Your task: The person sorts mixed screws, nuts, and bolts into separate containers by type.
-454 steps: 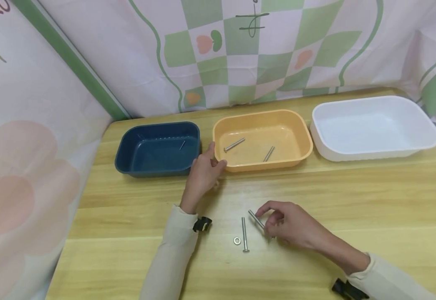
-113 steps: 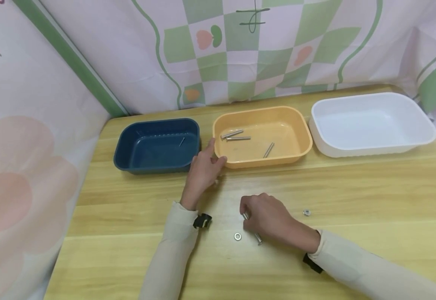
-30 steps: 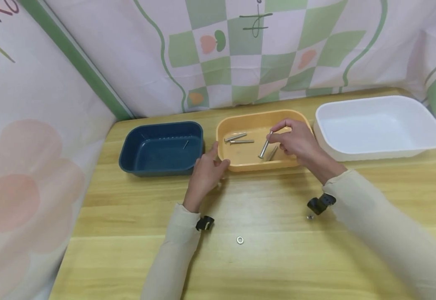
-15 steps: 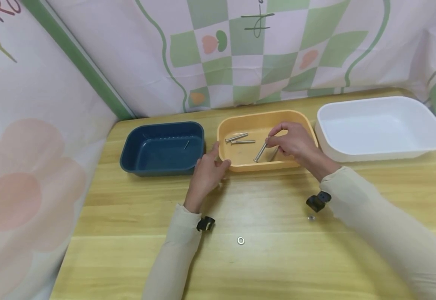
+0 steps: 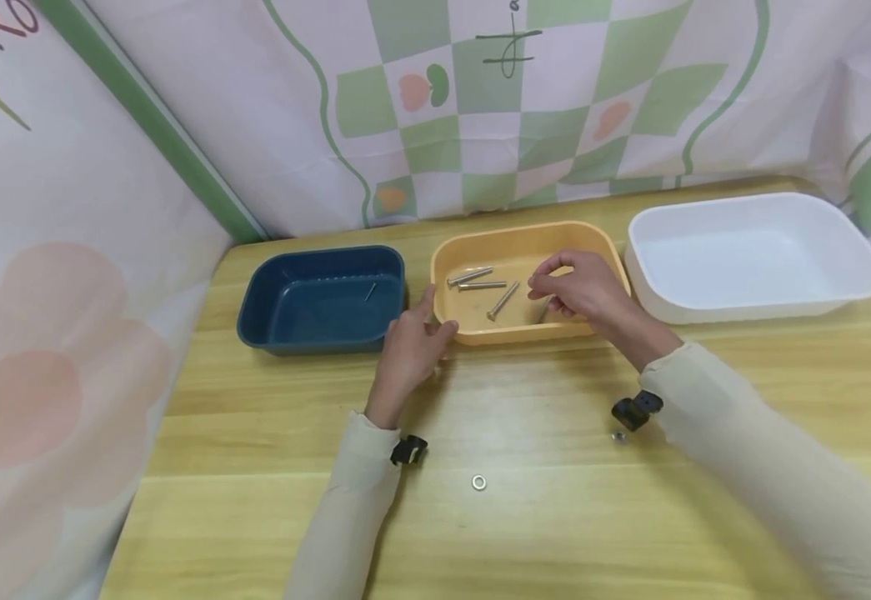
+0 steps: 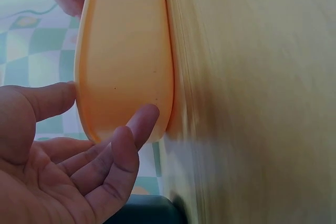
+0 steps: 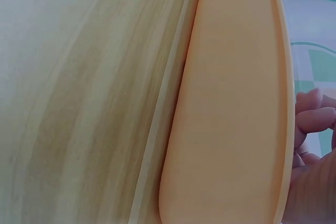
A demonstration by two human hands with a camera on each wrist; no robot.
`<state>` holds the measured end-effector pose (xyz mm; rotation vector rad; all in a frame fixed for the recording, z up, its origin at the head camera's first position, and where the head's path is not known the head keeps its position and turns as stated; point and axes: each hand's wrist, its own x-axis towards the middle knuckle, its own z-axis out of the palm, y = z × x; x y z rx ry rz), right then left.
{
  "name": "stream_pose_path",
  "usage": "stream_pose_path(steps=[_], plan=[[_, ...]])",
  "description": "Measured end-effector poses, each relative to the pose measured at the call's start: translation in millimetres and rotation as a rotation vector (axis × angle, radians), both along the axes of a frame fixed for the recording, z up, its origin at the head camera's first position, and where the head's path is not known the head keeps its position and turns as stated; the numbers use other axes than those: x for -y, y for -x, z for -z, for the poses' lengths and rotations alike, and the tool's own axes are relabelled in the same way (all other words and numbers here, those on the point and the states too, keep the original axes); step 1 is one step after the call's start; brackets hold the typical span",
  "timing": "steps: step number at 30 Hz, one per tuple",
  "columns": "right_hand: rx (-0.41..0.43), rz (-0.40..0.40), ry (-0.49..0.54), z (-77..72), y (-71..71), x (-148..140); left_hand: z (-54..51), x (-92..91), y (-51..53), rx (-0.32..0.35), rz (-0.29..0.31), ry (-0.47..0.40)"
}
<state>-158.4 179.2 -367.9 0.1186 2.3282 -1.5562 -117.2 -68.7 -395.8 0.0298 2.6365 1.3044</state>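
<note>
Several long metal bolts lie in the yellow tray (image 5: 536,333). One bolt (image 5: 503,301) rests just left of my right hand (image 5: 583,289), whose loosely bent fingers hold nothing above the tray's right half. Another bolt (image 5: 543,312) is partly hidden under that hand. Two more, an upper bolt (image 5: 470,277) and a lower bolt (image 5: 483,286), lie close together at the tray's left end. My left hand (image 5: 411,346) touches the tray's near left corner, the thumb at the rim and the index finger straight along the end wall. Its other fingers are loosely bent in the left wrist view.
A dark blue tray (image 5: 322,344) with a small thin metal piece (image 5: 371,291) stands left; a white tray (image 5: 758,312) stands right. A flat metal ring (image 5: 478,482) and a nut (image 5: 618,437) lie on the wooden table (image 5: 315,400). A patterned cloth (image 5: 488,150) hangs behind.
Over these seconds the right hand carried bolts from the table into the yellow tray. It has just let go of the latest one, which now lies inside. The left hand stayed at the corner.
</note>
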Motion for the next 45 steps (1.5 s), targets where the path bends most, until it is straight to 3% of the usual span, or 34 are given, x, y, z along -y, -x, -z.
stream_pose_path(steps=[6, 14, 19, 24, 34, 39, 45], plan=[[-0.042, 0.007, -0.015, -0.6, -7.3, -4, -1.1, -0.1, -4.7, -0.044, 0.016, 0.040], [-0.128, 0.004, -0.051, -2.5, -17.0, -17, -7.3, -4.7, -11.4, -0.172, 0.022, 0.118], [-0.151, -0.017, -0.121, -8.5, -21.9, -32, -10.6, -6.9, -15.0, -0.179, 0.000, 0.160], [-0.221, -0.007, -0.178, -14.6, -27.9, -50, -11.7, -9.0, -17.7, -0.185, 0.017, 0.143], [-0.319, 0.078, -0.180, -5.9, -34.6, -71, -17.0, -1.6, -31.2, -0.243, 0.075, 0.152], [-0.328, 0.124, -0.185, -12.1, -33.9, -91, -22.1, -2.4, -34.7, -0.239, 0.107, 0.183], [-0.298, 0.167, -0.201, -13.0, -35.8, -121, -25.5, -6.2, -39.0, -0.157, 0.194, 0.184]])
